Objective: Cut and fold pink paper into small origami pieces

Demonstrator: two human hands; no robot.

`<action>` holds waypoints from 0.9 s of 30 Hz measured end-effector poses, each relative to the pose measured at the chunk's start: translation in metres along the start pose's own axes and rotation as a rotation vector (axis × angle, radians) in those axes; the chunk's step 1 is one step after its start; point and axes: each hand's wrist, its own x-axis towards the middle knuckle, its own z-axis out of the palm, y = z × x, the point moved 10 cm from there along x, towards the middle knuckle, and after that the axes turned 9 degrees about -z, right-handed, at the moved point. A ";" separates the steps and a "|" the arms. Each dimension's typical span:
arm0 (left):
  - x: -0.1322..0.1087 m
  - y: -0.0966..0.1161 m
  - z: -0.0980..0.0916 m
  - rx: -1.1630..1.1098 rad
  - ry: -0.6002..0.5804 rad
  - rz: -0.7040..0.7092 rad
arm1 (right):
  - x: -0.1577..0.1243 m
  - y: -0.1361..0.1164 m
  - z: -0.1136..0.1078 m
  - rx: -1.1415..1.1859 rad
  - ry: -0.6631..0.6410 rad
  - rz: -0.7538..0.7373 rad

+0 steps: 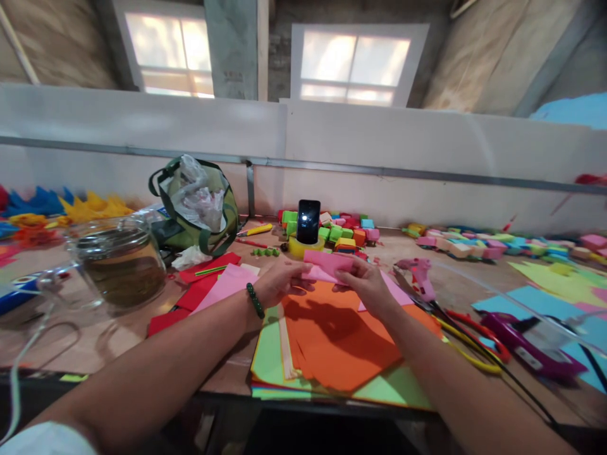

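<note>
A folded piece of pink paper [327, 260] is held between both hands above the paper stack. My left hand [283, 278], with a dark green bead bracelet [255, 301] at the wrist, pinches its left end. My right hand [365, 281] grips the right end, thumb on the front. Under the hands lie orange sheets [341, 347] on top of green sheets [270, 354]. More pink paper [222, 287] rests left of the stack over red paper [190, 300]. Another pink sheet [394, 292] shows beside my right wrist.
Behind the hands, a phone [309, 221] stands in a yellow tape roll [301, 248], near colourful paper blocks [344, 235]. Left are a glass jug [121, 265] and a camouflage bag [222, 202]. Right lie a pink glue gun [421, 278], scissors [478, 360] and a purple tool [531, 347].
</note>
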 end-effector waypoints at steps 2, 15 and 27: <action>0.000 -0.001 0.000 0.029 0.012 0.006 | 0.000 0.003 0.000 -0.009 -0.007 0.016; 0.000 0.006 -0.008 0.085 0.100 0.083 | -0.002 0.004 0.003 -0.022 -0.019 0.045; 0.001 0.001 -0.010 0.009 0.105 0.009 | -0.001 0.002 0.000 -0.019 -0.001 0.024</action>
